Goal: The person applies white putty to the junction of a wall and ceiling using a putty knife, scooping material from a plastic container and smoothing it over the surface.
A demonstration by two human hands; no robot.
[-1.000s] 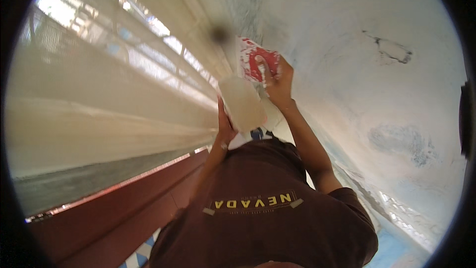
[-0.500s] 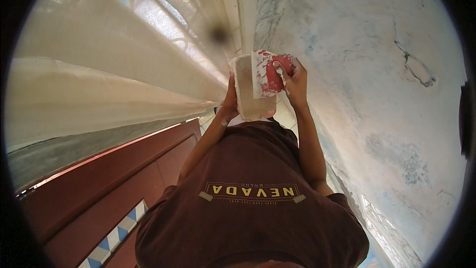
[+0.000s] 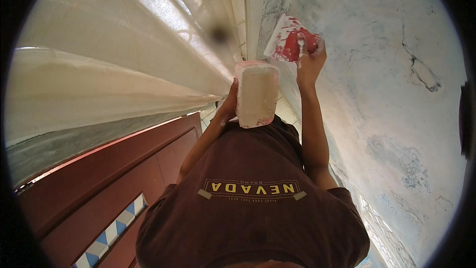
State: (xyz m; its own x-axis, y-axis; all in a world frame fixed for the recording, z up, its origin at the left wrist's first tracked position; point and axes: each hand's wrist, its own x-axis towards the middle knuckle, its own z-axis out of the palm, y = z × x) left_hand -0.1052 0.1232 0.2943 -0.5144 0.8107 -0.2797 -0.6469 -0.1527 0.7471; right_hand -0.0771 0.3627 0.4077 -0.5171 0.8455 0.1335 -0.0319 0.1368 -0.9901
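Observation:
My left hand (image 3: pixel 229 105) grips the left side of a rectangular plastic tub (image 3: pixel 257 64) in front of my waist. Its rim is smeared white and pink, and the inside looks pale beige. In my right hand (image 3: pixel 312 63) is a red putty spreader (image 3: pixel 289 45), its blade streaked with white paste. My thumb presses on its red face and the fingers curl behind it. The spreader is up and to the right of the tub, apart from it, close to the wall (image 3: pixel 357 94). Whether its blade touches the wall I cannot tell.
The wall on the right is patchy white and blue-grey, with a dark crack (image 3: pixel 421 72). A pale sheer curtain (image 3: pixel 99 84) hangs on the left before a bright window grille. Below it stands a reddish-brown panel (image 3: pixel 119 168) with a blue-and-white triangle strip.
My right hand has lifted the spreader away from over the tub, up and to the right toward the wall. The tub has tilted and shifted slightly, still in my left hand.

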